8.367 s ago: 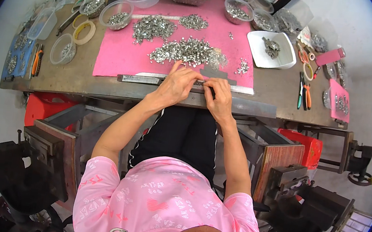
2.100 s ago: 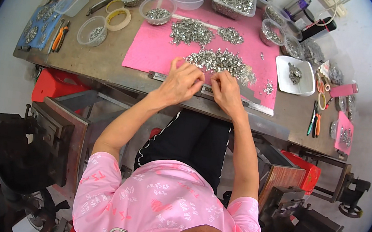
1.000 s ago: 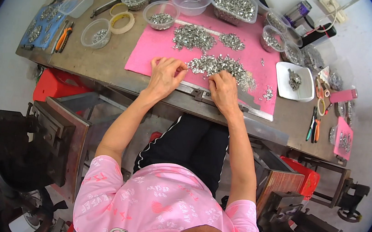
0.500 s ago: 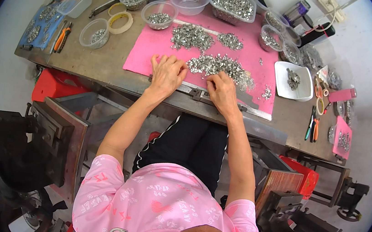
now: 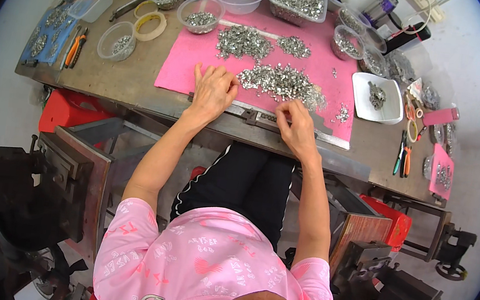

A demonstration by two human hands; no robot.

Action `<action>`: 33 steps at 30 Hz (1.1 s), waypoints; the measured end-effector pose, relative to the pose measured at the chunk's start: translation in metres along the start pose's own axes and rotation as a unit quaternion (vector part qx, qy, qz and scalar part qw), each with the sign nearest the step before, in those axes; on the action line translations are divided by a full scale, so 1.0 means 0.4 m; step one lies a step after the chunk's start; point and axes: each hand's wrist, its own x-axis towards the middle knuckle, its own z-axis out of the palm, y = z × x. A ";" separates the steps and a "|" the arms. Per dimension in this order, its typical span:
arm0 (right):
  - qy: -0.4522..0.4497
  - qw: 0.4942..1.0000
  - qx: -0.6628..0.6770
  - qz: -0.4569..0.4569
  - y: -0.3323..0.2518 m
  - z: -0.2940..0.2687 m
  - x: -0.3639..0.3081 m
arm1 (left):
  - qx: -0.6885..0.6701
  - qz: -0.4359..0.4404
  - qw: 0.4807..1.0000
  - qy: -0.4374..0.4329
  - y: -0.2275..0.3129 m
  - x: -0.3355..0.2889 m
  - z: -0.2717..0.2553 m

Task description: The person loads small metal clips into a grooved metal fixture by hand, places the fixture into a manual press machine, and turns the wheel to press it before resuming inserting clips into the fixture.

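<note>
My left hand [image 5: 213, 92] rests at the near edge of the pink mat [image 5: 173, 66], over the left end of a long metal bar fixture [image 5: 262, 119]. Its fingers are bent, with thumb and forefinger close together; anything between them is too small to make out. Bent into a pinch, my right hand [image 5: 298, 128] is at the right part of the fixture's dark slotted middle. Whatever its fingertips hold is hidden. Just beyond both hands lies a heap of small shiny metal pieces [image 5: 280, 82], with a second heap [image 5: 244, 42] and a smaller pile [image 5: 293, 46] behind it.
Clear plastic tubs [image 5: 201, 16] of metal pieces line the back. A white square dish [image 5: 376, 111] stands right of the mat, near pliers [image 5: 406, 161]. Tape rolls [image 5: 150, 27], a tub [image 5: 117, 43] and orange-handled pliers [image 5: 75, 48] lie left. Dark machine vises stand below both sides.
My right hand has moved right and slightly nearer to me, uncovering more of the fixture's slotted middle. My left hand stays in about the same place, its fingers still bent.
</note>
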 end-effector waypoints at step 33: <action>0.056 0.983 -0.164 -0.068 0.043 0.094 0.093 | -0.235 0.036 0.970 -0.051 0.116 -0.058 0.008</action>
